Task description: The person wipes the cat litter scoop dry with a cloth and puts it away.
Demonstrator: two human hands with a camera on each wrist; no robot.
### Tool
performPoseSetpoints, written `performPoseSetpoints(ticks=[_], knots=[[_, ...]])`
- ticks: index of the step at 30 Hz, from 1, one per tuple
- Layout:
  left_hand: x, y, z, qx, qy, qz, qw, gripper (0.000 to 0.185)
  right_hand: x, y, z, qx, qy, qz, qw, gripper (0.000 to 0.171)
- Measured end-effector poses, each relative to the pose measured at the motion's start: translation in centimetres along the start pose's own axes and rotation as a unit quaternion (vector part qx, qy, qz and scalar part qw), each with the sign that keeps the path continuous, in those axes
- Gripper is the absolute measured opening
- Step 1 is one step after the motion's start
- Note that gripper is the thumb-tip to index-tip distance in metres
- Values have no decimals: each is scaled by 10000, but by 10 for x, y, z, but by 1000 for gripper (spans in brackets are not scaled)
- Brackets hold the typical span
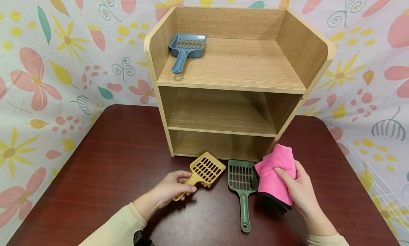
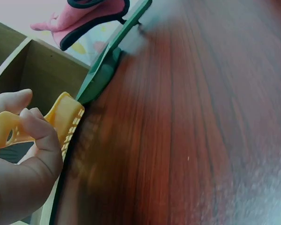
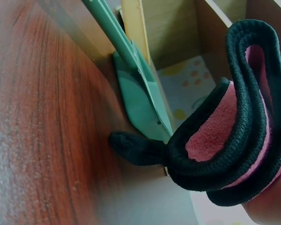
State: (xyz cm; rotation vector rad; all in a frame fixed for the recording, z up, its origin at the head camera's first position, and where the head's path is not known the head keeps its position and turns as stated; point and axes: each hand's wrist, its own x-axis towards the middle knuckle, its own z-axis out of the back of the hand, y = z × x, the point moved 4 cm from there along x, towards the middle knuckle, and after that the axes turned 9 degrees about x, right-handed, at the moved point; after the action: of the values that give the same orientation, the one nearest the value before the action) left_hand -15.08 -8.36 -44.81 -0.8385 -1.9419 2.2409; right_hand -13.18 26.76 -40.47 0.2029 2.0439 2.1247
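My left hand (image 1: 174,185) grips the handle of a yellow slotted scoop (image 1: 204,169), (image 2: 61,123), lifted a little off the dark red table (image 1: 105,168) in front of the wooden shelf unit (image 1: 236,82). To its right a green scoop (image 1: 241,180), (image 2: 100,70), (image 3: 140,93) lies flat on the table. My right hand (image 1: 298,191) holds a folded pink cloth with a black edge (image 1: 274,175), (image 3: 239,136), (image 2: 84,18) beside the green scoop's head. A blue scoop (image 1: 185,49) lies on the shelf's top level, at the left.
The shelf unit stands at the back middle of the table, its two lower levels holding nothing. A floral sheet (image 1: 48,61) hangs behind and around the table. Bare table surface lies to the left and in front of my hands.
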Motion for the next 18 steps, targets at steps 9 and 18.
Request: performPoseSetpoints(ticks=[9, 18], knots=[[-5, -9, 4, 879, -211, -588, 9942, 43, -1, 2, 1, 65, 71, -69, 9999, 25], [-10, -35, 3, 2024, -76, -1668, 9650, 28, -3, 4, -5, 298, 365, -106, 9988, 20]])
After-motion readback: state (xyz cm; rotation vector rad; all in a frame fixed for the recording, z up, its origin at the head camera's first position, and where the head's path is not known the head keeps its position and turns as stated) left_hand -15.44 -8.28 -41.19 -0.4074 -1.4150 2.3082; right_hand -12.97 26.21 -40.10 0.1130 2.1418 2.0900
